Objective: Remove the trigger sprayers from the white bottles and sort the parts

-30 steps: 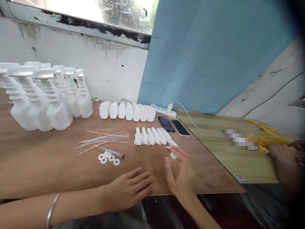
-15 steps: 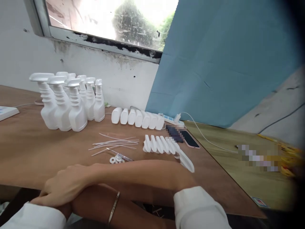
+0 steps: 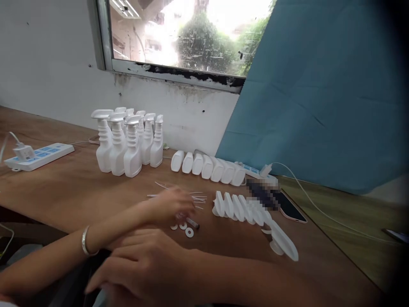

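Note:
My left hand (image 3: 175,204), with a bracelet on the wrist, reaches over a pen-like tool with a dark end (image 3: 193,223) on the table. Its fingers bend down onto the tool but are blurred, so their grip is unclear. White ring washers (image 3: 189,232) lie just below the fingertips, and thin white sticks (image 3: 198,198) stick out from behind the hand. Nearer to me, my right hand (image 3: 143,264) hangs low by the left forearm. The right fingers are curled and blurred; whatever they may hold is hidden.
Several upright white spray bottles (image 3: 132,149) stand at the back left. A row of white rounded pieces (image 3: 207,167) and a row of thin white curved parts (image 3: 238,207) lie right of centre. Phones (image 3: 289,207) and power strips (image 3: 47,155) also lie on the brown table (image 3: 79,196).
The left hand has come out from under the right hand and reached forward to the pen-like tool. The right hand has shifted right and nearer. The view has swung left.

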A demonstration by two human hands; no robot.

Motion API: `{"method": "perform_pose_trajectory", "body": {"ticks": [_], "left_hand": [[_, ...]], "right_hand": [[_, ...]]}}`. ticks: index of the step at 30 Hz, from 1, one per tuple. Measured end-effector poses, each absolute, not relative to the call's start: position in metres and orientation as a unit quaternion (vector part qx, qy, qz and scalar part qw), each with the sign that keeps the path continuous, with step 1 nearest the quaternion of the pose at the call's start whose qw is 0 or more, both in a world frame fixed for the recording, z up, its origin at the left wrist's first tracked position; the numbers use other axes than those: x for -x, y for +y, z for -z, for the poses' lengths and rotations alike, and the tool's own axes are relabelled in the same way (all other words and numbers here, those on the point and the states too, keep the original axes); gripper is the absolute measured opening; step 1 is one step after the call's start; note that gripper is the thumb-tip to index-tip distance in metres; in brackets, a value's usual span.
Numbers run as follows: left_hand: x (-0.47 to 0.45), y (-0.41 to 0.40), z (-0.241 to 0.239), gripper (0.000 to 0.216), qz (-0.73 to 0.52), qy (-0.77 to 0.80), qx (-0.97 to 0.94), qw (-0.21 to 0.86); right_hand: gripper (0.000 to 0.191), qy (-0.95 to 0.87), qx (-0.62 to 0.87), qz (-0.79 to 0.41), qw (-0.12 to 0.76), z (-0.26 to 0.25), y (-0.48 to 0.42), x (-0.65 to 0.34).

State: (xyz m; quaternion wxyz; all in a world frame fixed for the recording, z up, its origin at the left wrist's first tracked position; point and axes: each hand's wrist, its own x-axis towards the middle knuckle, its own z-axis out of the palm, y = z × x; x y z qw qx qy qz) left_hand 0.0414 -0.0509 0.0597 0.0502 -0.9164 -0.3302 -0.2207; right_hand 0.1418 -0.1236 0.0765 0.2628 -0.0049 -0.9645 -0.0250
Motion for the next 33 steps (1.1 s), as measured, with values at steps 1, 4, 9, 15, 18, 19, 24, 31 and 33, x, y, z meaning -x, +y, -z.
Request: {"method": "perform_pose_trajectory", "body": {"ticks": [1, 4, 9, 15, 18, 19, 24, 31, 33], "left_hand": [[-0.024, -0.038, -0.064, 0.021, 0.264, -0.38, 0.886, 0.008], [0.01, 0.006, -0.064, 0.027, 0.3, -0.677, 0.672, -0.005], [0.019, 0.074, -0.037, 0.054, 0.272, -0.791, 0.548, -0.026], [0.023, 0.109, -0.017, 0.064, 0.268, -0.836, 0.474, -0.061], [0.028, 0.117, -0.016, 0.067, 0.267, -0.841, 0.467, -0.055], [0.029, 0.119, -0.016, 0.066, 0.264, -0.842, 0.468, -0.052], [0.031, 0.118, -0.024, 0.052, 0.233, -0.835, 0.497, -0.04], [0.036, 0.061, -0.027, 0.057, 0.176, -0.814, 0.553, -0.022], [0.041, 0.042, -0.029, 0.057, 0.172, -0.808, 0.564, -0.006]], "right_hand": [[0.02, -0.963, 0.004, 0.035, 0.267, -0.073, -0.122, -0.147], [0.021, -0.959, 0.0, 0.065, 0.277, -0.06, -0.117, -0.161], [0.009, -0.942, -0.004, 0.109, 0.318, -0.037, -0.109, -0.175], [0.016, -0.931, -0.018, 0.109, 0.347, -0.006, -0.117, -0.191], [0.02, -0.929, -0.009, 0.111, 0.354, 0.002, -0.116, -0.196], [0.018, -0.927, -0.001, 0.106, 0.36, 0.002, -0.115, -0.197], [0.019, -0.905, 0.037, 0.066, 0.419, -0.004, -0.107, -0.203], [0.023, -0.868, 0.157, -0.062, 0.467, -0.01, -0.094, -0.206], [0.024, -0.85, 0.185, -0.103, 0.482, -0.01, -0.09, -0.206]]}}
